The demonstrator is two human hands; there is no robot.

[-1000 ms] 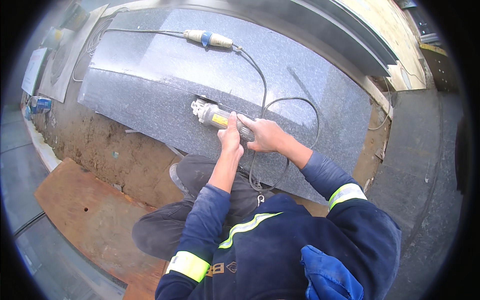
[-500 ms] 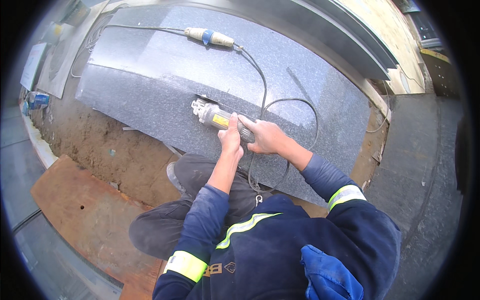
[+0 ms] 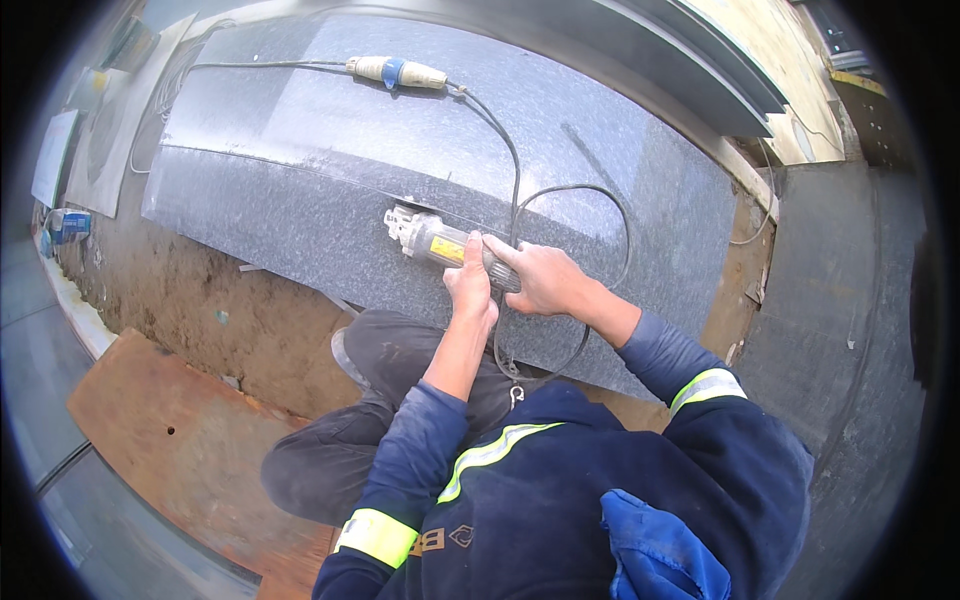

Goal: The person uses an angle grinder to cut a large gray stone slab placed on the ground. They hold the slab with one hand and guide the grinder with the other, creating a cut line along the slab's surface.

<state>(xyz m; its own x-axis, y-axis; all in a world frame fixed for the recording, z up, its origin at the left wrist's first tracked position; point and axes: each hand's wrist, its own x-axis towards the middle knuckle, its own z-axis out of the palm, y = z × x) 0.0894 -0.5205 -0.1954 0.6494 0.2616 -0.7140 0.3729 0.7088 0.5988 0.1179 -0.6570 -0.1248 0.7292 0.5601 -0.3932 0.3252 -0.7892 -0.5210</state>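
An angle grinder [image 3: 445, 247] with a dusty pale head and a yellow label lies low over a large grey speckled stone slab [image 3: 290, 215]. Its dark disc shows edge-on at the far side of the head, at the end of a thin straight line running left across the slab. My left hand [image 3: 470, 285] is closed around the body, thumb on top. Just behind it, my right hand [image 3: 550, 280] grips the rear end. Whether the disc is spinning or touching the stone, I cannot tell. A dark cord [image 3: 622, 225] loops beside my right hand.
A white and blue plug connector [image 3: 396, 72] rests on the slab's far part. Several dark panels [image 3: 700, 85] stand along the far right. Sandy ground [image 3: 210, 290] and a rusty brown board [image 3: 170, 400] lie to the near left, with a blue packet [image 3: 70, 226] beyond. Dark slabs [image 3: 815, 290] cover the right.
The grinder, with both hands on it, has shifted slightly right along the slab and a little nearer to me. The whole view has moved somewhat. My grip looks the same.
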